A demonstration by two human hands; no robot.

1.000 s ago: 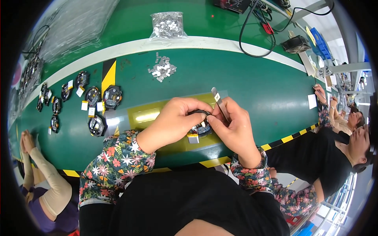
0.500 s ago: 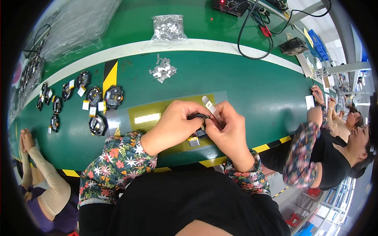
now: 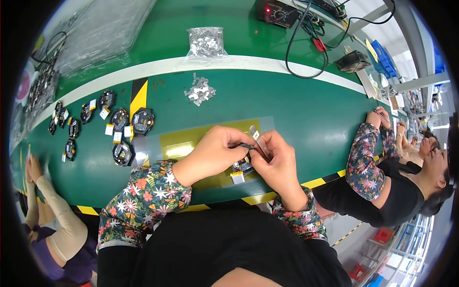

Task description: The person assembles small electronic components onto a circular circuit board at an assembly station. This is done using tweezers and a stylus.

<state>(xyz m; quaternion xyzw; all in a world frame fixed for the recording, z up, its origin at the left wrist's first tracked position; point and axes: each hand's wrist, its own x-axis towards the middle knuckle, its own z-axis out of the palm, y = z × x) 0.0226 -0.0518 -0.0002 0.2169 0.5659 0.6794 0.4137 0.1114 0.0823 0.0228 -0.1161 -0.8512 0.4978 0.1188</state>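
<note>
Above a yellowish mat (image 3: 179, 143), my left hand (image 3: 210, 153) pinches the edge of a small black round electronic housing (image 3: 244, 165). A silver-white battery pack (image 3: 237, 178) sticks out of the housing toward me. My right hand (image 3: 277, 160) is closed around flat metal tweezers (image 3: 256, 136), whose broad end points up and away. The tweezers' tips are down at the housing, hidden by my fingers. Between my two thumbs, a dark strip or rim of the housing shows; its details are too small to make out.
Several similar black housings (image 3: 143, 121) with batteries lie at left. Beyond my hands are a pile of small grey-white pieces (image 3: 201, 92) and a bag of them (image 3: 206, 42). A black powered box (image 3: 277, 13) with cables stands far right. Co-workers sit on both sides.
The tweezers have tilted slightly and their broad end sits a little lower. More of the housing and its battery shows below my fingers. The co-worker's arms at right have shifted.
</note>
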